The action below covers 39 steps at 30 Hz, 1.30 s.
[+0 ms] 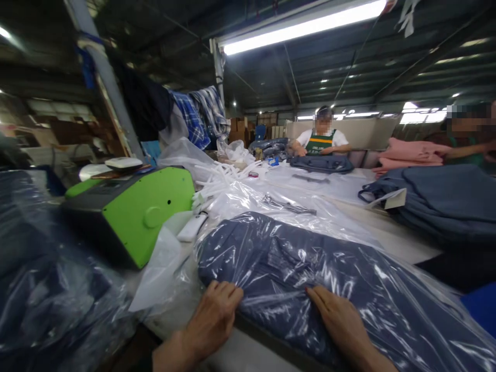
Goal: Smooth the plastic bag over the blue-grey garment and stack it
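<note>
A dark blue fabric bag, likely a backpack, lies flat on the table in front of me inside a clear plastic bag (271, 268). My left hand (217, 312) is closed on the near left edge of the plastic, with its fingers curled over. On the near side, further right, my right hand (341, 315) has its fingers together and closed on the plastic; the fingertips rest against the wrapped bag, and the thumb is hidden. Glare on the film blurs the details of the fabric beneath.
To the left stand a green and black machine (151, 217) and a white power bank-like box (192, 228). Plastic-wrapped bags (50, 289) fill the far left. A dark blue backpack (445, 201) and pink bags (411, 155) lie right. A co-worker (322, 139) handles a bag opposite.
</note>
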Available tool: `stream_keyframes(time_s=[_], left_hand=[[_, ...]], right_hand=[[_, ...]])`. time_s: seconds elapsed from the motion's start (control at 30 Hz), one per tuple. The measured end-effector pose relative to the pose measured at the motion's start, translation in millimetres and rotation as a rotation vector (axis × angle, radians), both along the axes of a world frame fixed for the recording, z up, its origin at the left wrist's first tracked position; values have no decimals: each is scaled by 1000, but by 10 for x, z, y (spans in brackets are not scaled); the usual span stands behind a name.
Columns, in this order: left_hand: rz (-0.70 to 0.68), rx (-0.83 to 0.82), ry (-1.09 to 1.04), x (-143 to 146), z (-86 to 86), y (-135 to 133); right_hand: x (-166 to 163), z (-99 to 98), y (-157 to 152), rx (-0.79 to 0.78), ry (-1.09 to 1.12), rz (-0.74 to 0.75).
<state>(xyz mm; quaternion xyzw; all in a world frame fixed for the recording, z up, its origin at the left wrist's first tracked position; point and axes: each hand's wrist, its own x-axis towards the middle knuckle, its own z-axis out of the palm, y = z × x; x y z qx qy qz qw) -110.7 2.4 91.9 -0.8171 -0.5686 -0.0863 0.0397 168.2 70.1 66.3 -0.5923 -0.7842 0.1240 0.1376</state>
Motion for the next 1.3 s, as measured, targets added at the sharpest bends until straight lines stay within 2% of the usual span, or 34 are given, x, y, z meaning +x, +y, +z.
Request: stream_keyframes(time_s=[0.1,0.17,0.3,0.4,0.53,0.6,0.63,0.7,0.73,0.77,0.8,0.87,0.93,1.0,1.07,1.17,1.23,1.3], left_hand=[[56,96,-4,-305,-12,-66],[90,84,-66,-486,28,-63],[241,10,-214,-723,239,140],[310,74,-80,-789,432,440],[276,161,149,-718,556,747],[247,288,185,-533,525,793],[186,378,169,-382,478,794],[-42,517,31,35,312,765],[-202,538,-111,284,198,744],[-341,474,-248,539,71,724],[-421,397,-359,783,-61,708],[-482,303,-534,1171,-300,698],[-482,229,-601,1364,-461,714],[-489,179,-593,1382,-527,738],[-517,162,-576,1317,-528,752],[-568,174,-548,1236,-487,744],[-585,175,-522,1230,-467,734],[-583,177,-506,1242,-459,730]], right_hand=[[28,-82,27,-8,-19,30],[16,-84,17,-11,-39,14],[-41,-12,-33,-6,-53,-30],[-72,63,-46,-23,-59,-66],[-113,166,-66,-57,-71,-122],[-141,207,-77,-72,-72,-140],[-156,224,-76,-78,-71,-147],[-182,255,-56,-89,-65,-160],[-190,272,-40,-94,-59,-165],[-192,290,-26,-97,-53,-167],[-187,310,-19,-99,-46,-167],[-153,344,-56,-97,-35,-165],[-83,343,-190,-85,-31,-156],[27,273,-416,-69,-23,-130],[183,133,-685,68,-4,-76],[495,-92,-1038,677,-57,30],[721,-177,-1202,811,-252,25],[924,-212,-1324,830,-386,-30]])
